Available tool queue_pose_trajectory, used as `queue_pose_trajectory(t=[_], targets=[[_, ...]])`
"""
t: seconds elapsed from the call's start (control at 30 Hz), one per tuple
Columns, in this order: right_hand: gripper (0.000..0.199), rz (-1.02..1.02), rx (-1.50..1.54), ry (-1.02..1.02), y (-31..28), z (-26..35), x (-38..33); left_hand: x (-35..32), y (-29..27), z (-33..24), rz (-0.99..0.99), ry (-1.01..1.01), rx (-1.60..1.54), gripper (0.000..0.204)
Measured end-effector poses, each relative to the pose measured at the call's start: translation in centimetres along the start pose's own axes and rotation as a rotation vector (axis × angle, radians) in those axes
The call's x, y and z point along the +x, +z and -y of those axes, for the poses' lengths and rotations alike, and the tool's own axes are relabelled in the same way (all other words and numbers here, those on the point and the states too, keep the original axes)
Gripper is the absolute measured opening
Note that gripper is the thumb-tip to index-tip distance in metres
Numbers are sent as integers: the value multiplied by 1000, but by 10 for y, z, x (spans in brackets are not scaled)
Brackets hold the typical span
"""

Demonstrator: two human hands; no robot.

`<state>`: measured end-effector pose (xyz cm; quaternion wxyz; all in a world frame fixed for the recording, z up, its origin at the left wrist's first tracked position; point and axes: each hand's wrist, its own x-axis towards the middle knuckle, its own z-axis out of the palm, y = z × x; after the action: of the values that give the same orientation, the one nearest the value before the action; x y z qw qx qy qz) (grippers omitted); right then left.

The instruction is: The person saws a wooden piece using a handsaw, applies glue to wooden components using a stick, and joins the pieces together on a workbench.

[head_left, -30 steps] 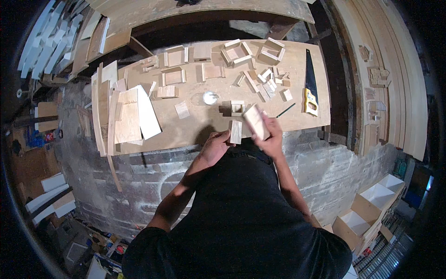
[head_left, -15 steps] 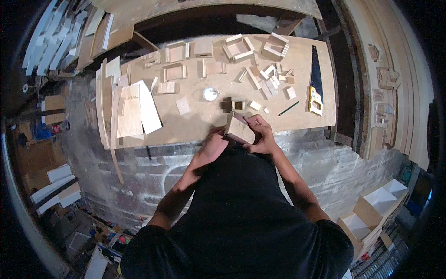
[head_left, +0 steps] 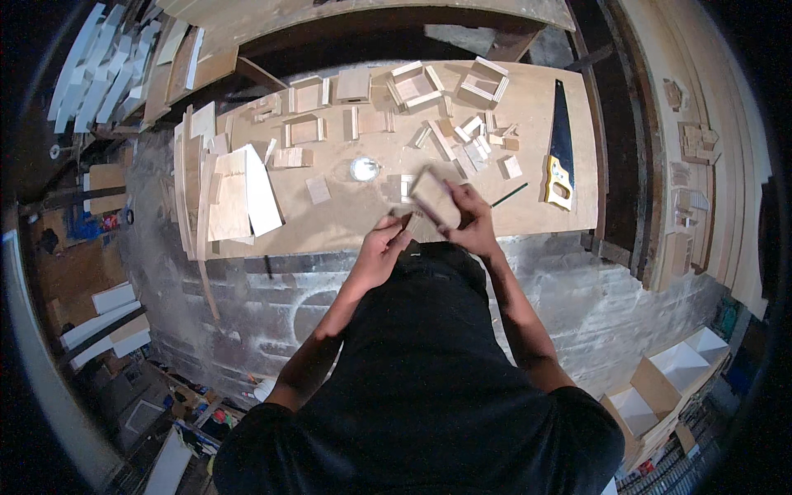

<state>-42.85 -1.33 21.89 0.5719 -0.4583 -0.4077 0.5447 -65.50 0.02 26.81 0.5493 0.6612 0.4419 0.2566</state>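
Woodworking shop: handsaw (head_left: pixel 561 142), offcuts (head_left: pixel 476 154).

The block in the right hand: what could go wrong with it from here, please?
The block in the right hand may scrape the left hand, which is close. It may also knock the small frame near it. The blurred piece at the left fingertips might slip if gripped loosely.
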Motion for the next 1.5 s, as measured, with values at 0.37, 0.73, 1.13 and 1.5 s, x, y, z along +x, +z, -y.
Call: queue_pose_trajectory(t=[0.37, 0.73, 1.13, 1.5], targets=[[71, 201, -66, 97, -37, 54, 23, 25, 0, -61, -279, 151, 289, 63], [83, 327, -309, -4, 4, 83, 14, 20, 6, -34, -445, 70, -390, 68], [83, 339, -201, -18, 13, 88, 24, 8, 10, -49, -165, -147, -934, 51], [74, 382, -348, 77, -30, 60, 16, 4, 10, -34, -96, -291, -1066, 43]])
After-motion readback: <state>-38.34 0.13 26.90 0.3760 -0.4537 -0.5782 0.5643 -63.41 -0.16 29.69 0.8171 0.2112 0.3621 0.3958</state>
